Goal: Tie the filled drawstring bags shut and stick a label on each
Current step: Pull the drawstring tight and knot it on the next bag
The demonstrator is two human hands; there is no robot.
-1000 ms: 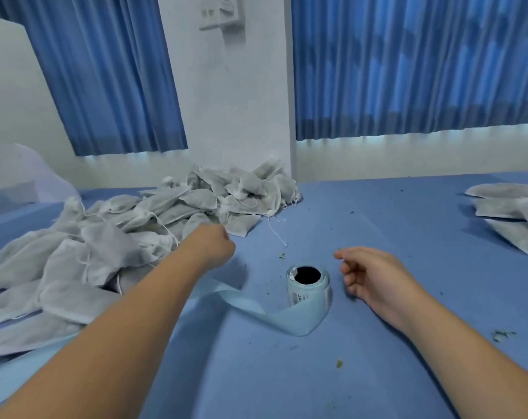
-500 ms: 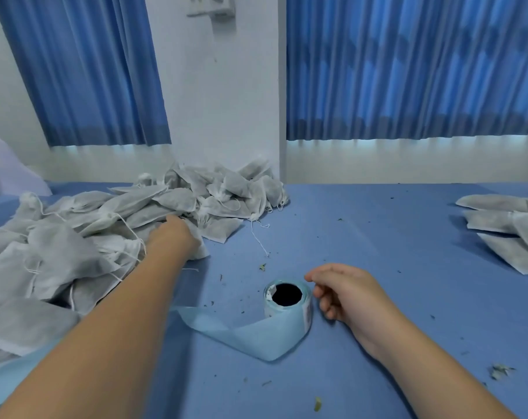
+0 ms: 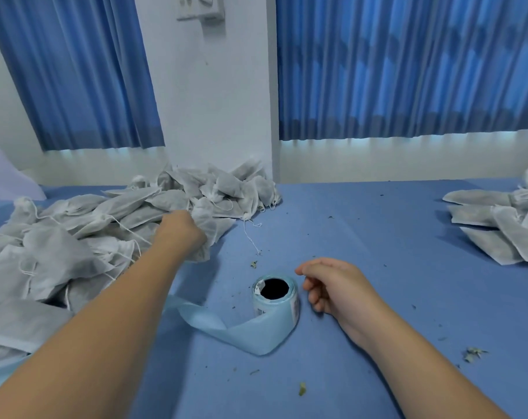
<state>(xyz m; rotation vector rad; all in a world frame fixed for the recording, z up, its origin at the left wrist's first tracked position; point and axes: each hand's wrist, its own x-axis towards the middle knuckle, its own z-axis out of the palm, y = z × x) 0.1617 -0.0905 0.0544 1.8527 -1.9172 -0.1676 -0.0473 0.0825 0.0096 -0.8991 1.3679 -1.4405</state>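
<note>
Moved left hand (image 3: 182, 231) forward into pile (image 3: 75, 237); gripped bag (image 3: 209, 222) at its near edge. Brought right hand (image 3: 332, 285) just beside label roll (image 3: 276, 297), loosely curled, holding nothing. Looked like next bag picked; tying and labelling still pending.

The left arm stretches forward, the left hand (image 3: 182, 229) gripping a bag (image 3: 210, 226). The right hand (image 3: 335, 287) lies low, fingers (image 3: 312, 287) loosely curled, holding nothing.
</note>
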